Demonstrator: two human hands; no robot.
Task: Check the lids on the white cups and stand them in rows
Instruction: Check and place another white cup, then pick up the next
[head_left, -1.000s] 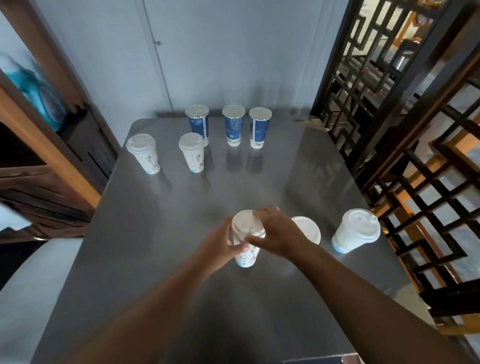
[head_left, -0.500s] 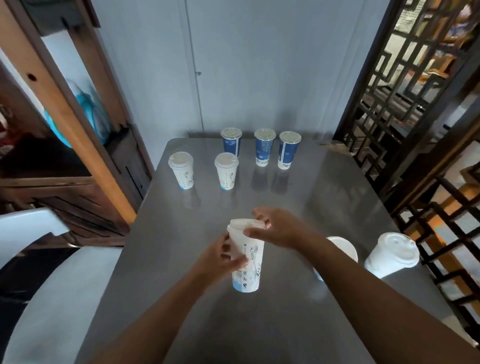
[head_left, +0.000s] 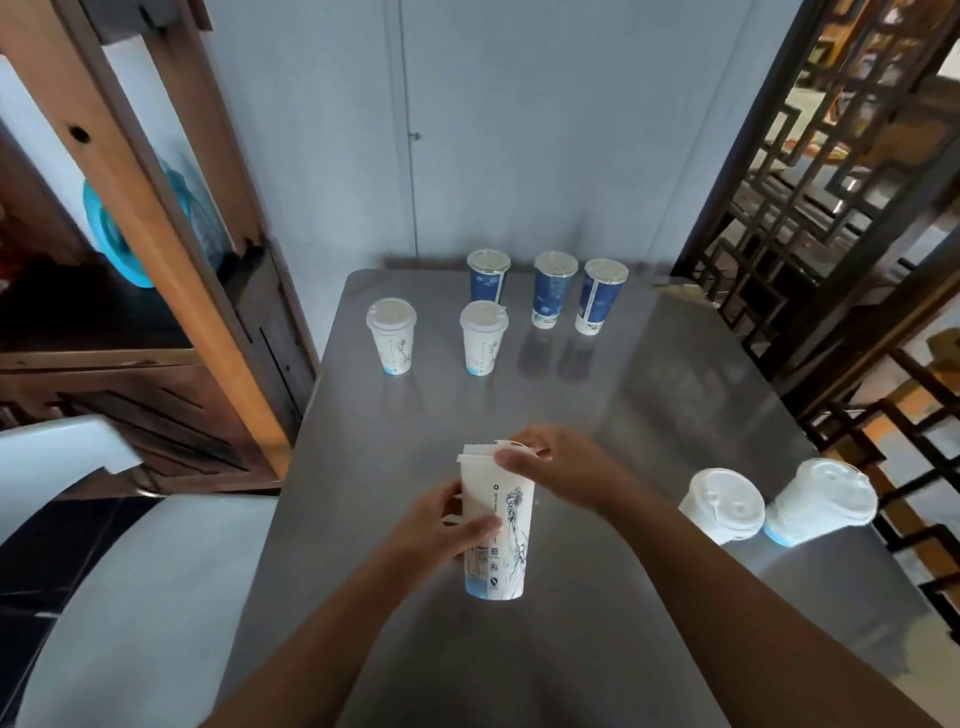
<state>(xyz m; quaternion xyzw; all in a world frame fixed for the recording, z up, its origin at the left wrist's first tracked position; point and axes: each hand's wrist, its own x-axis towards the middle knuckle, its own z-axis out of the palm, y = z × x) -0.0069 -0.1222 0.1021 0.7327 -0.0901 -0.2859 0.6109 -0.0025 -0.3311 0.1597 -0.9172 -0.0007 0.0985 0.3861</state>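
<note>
Item: one tall white paper cup with a line drawing and pale blue base (head_left: 497, 525), near centre of the grey steel table (head_left: 649, 405), long axis upright; I cannot tell whether its base touches the top. The left hand (head_left: 441, 525) wraps the cup's body. The right hand (head_left: 563, 467) pinches the rim of its white plastic lid (head_left: 480, 451), which looks slightly askew. Ahead, at the far end: two lidded white paper cups (head_left: 390, 335) (head_left: 483, 338) side by side, with three blue paper cups (head_left: 555, 288) behind them. The row's open place appears to be just right of the second white cup, straight ahead of the grip and slightly right. Two more lidded white cups (head_left: 724, 504) (head_left: 821, 501) wait nearer the right hand.
</note>
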